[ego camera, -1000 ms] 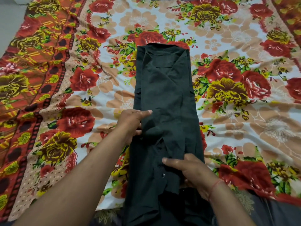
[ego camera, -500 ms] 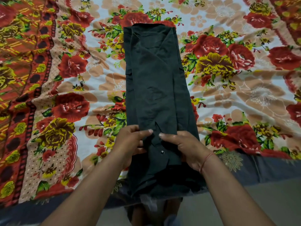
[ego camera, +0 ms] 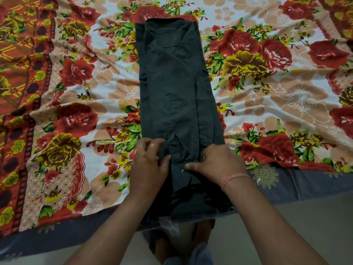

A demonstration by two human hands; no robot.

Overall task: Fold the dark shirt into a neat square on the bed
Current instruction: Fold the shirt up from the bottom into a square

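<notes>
The dark shirt [ego camera: 175, 88] lies on the bed as a long narrow strip, sides folded inward, running from the far middle down to the near edge. Its lower end hangs slightly over the bed's edge. My left hand [ego camera: 149, 163] grips the strip's left side near the bottom, fingers curled into the cloth. My right hand [ego camera: 219, 161] pinches the right side at the same height, thumb pointing inward beside a small metal button [ego camera: 183, 171]. A red thread circles my right wrist.
The bed carries a floral sheet [ego camera: 267, 83] of red and yellow roses, with a red-orange patterned border [ego camera: 19, 73] on the left. A grey mattress edge [ego camera: 305, 184] runs along the front. Pale floor [ego camera: 305, 226] and my feet lie below.
My hands slid down the strip toward its lower end and came level with each other, both now gripping its edges. The view tilted, showing the bed's front edge and floor.
</notes>
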